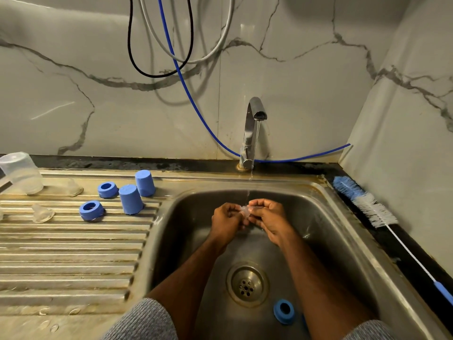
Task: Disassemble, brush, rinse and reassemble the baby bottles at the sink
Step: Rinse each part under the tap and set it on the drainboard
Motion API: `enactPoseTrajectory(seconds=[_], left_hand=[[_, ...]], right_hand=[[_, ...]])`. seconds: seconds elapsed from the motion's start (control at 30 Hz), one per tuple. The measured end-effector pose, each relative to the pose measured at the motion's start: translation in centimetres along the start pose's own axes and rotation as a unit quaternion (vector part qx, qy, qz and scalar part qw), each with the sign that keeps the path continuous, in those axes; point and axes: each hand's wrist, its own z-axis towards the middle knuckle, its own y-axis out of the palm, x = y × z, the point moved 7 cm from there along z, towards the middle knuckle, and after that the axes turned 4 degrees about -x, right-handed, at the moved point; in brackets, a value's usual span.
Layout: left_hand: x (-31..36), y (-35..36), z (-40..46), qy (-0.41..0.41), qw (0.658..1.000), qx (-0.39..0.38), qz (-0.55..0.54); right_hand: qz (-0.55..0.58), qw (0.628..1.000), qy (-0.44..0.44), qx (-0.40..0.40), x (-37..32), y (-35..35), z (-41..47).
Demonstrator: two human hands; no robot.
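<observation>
with your left hand (226, 218) and right hand (268, 217) both pinching the small clear silicone teat (246, 210) mid-frame under the stream, wet fingers could drop it toward the steel drain (247, 285).

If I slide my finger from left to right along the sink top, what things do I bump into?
Upside-down clear bottle → clear teat → blue ring → blue cap → tap → bottle brush.

text: none legible | labels: none | numbers: none
</observation>
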Motion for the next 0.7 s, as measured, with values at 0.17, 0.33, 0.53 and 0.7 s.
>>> enactPoseTrajectory(seconds=[0.17,0.33,0.53,0.7], left_hand=[[0.3,0.7,-0.3,0.011,0.999,-0.052,-0.001],[0.6,0.1,-0.3,0.040,0.998,-0.029,0.026],[0.8,0.4,-0.6,0.018,0.998,-0.049,-0.017],[1.1,0.3,-0.9,0.009,0.997,-0.052,-0.064]], right_hand=[[-0.024,1.000,-0.008,-0.002,0.1,0.1,-0.1],[-0.011,1.000,-0.010,-0.001,0.2,0.3,0.2],[-0.003,0.999,0.002,-0.052,0.3,1.0,-0.2],[-0.018,0.999,-0.025,-0.018,-0.4,0.9,-0.5]])
